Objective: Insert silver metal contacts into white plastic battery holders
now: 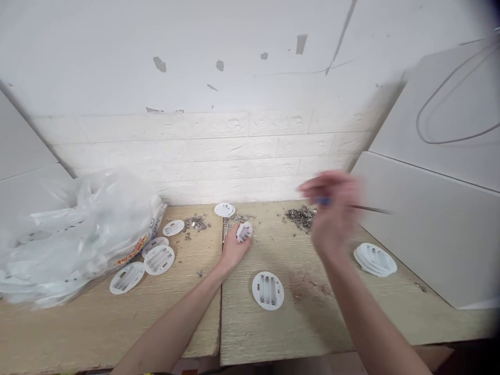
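Note:
My left hand [234, 249] is closed on a white round plastic battery holder [245, 232], tilted up over the table near the wall. My right hand [336, 213], smeared by motion, is raised at the right. It grips a thin rod-like tool [373, 209] with a dark shaft pointing right; a blue part shows at the fingers, and the tool's exact kind is unclear. Below and between my arms lies another battery holder [267, 290], its slots facing up with metal contacts in them. A heap of small metal pieces [301, 217] lies behind my right hand.
A stack of white holders [375, 259] sits at the right beside a white panel [429, 224]. Several loose holders [159, 260] lie left, near a bulging clear plastic bag [74, 245]. Another holder [224, 210] and a smaller metal heap [196, 223] are by the brick-patterned wall [219, 148].

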`<state>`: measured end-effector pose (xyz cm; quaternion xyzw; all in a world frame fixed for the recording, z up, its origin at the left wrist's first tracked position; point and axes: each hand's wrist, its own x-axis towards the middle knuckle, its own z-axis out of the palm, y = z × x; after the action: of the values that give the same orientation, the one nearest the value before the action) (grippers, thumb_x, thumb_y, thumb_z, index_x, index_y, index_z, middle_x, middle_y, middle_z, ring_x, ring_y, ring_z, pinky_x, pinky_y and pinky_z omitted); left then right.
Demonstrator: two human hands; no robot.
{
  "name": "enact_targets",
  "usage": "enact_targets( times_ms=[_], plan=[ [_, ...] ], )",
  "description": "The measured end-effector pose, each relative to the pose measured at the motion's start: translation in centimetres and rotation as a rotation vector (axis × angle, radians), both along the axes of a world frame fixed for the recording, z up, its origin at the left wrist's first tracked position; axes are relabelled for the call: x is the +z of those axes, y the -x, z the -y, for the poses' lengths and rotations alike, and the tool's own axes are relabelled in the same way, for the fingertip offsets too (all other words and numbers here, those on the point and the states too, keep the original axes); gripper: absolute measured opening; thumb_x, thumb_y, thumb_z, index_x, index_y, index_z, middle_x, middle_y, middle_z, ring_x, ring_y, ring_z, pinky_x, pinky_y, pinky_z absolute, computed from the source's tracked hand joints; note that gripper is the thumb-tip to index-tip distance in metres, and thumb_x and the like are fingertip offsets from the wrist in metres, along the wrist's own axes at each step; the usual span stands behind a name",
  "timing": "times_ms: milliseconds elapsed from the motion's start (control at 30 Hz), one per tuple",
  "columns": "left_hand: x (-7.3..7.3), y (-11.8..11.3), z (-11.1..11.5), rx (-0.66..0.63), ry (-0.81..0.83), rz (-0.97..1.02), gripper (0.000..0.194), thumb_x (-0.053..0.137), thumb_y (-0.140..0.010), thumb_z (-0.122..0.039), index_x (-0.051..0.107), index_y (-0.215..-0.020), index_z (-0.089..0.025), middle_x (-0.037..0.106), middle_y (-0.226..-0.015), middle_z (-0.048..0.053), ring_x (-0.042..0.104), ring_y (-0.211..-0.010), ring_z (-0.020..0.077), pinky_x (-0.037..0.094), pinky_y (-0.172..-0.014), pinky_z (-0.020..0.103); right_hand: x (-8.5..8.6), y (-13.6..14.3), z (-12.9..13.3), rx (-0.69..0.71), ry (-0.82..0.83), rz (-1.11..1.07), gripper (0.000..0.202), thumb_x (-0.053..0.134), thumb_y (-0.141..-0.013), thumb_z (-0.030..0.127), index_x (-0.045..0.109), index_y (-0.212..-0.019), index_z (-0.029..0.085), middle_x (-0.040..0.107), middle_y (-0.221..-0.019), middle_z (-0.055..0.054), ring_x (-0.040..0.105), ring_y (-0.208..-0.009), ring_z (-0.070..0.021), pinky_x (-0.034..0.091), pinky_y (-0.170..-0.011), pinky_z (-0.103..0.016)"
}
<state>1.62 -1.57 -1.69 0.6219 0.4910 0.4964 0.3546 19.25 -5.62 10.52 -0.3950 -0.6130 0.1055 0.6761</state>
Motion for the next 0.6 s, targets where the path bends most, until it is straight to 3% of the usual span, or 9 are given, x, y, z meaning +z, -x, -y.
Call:
enact_targets(
  times_ms=[100,167,233,367,600],
  plan=[
    [0.0,-0.1,-0.2,0.047,0.019,0.047,0.032,0.062,-0.065,-0.018,0.057,-0.096,-0.016,0.064,-0.089,0.004,0.059,-0.078,0.0168,0.047,-0.073,0.029,-4.2,0.9,-2.9,0.03,0.264,0.161,0.045,0.024,-0.097,0.04,0.061,-0.088,0.016,0.066,-0.074,-0.006,0.055,-0.061,-0.013,0.043,-0.061,-0.025],
    [0.3,-0.2,-0.1,0.084,0.033,0.086,0.036,0.062,-0.064,-0.016,0.057,-0.099,-0.016,0.065,-0.093,0.005,0.06,-0.08,0.0173,0.047,-0.075,0.029,-6.9,1.0,-4.4,-0.006,0.448,0.386,0.036,0.036,-0.094,0.036,0.063,-0.079,0.016,0.068,-0.077,-0.007,0.058,-0.066,-0.0147,0.041,-0.064,-0.025],
    [0.7,-0.2,0.2,0.102,0.018,0.103,0.03,0.059,-0.066,-0.015,0.057,-0.096,-0.016,0.064,-0.089,0.004,0.059,-0.076,0.016,0.047,-0.072,0.028,-8.8,0.7,-5.2,-0.05,0.523,0.548,0.022,0.047,-0.089,0.03,0.064,-0.084,0.016,0.069,-0.086,-0.007,0.06,-0.074,-0.0161,0.04,-0.068,-0.026],
    [1.2,-0.1,0.7,0.108,-0.04,0.115,0.019,0.056,-0.071,-0.018,0.057,-0.091,-0.017,0.063,-0.081,0.001,0.057,-0.07,0.0141,0.046,-0.067,0.026,-10.2,-0.2,-5.5,-0.167,0.572,0.63,0.02,0.049,-0.086,0.023,0.065,-0.094,0.015,0.068,-0.095,-0.008,0.059,-0.083,-0.017,0.04,-0.075,-0.027],
    [0.8,0.0,0.3,0.116,0.021,0.198,0.029,0.06,-0.068,-0.018,0.059,-0.097,-0.017,0.065,-0.089,0.003,0.06,-0.075,0.015,0.049,-0.067,0.026,-10.8,-0.3,-5.5,-0.079,0.514,0.581,0.022,0.048,-0.084,0.013,0.067,-0.093,0.015,0.07,-0.097,-0.008,0.061,-0.089,-0.0178,0.041,-0.079,-0.026]
  ],
)
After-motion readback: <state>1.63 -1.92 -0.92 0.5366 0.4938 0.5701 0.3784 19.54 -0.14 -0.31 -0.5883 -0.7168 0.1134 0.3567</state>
